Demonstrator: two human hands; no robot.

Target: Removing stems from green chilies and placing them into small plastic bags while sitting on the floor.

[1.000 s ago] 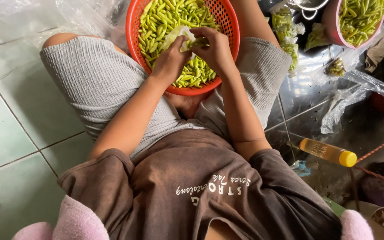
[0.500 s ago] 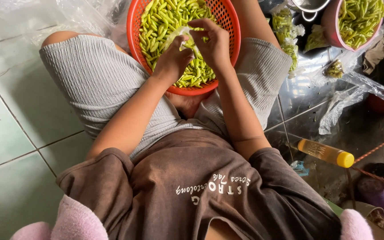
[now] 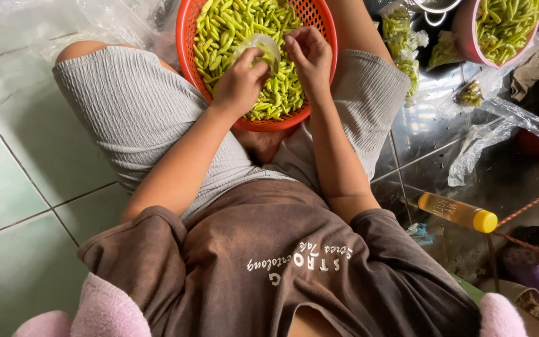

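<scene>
An orange plastic basket full of small green chillies rests between my knees on the floor. My left hand holds a small clear plastic bag with a few chillies in it over the basket. My right hand is just to the right of the bag, fingers curled and pinching at the chillies beside the bag's mouth. What the right fingers hold is hidden.
A pink bowl of more green chillies stands at the upper right, with clear plastic bags and chilli scraps around it. A yellow-capped bottle lies on the dark floor at right. Pale green tiles lie to the left.
Both hands stay over the basket. The plastic bag has been opened out a little and lifted by my left hand; my right hand moved slightly right of it.
</scene>
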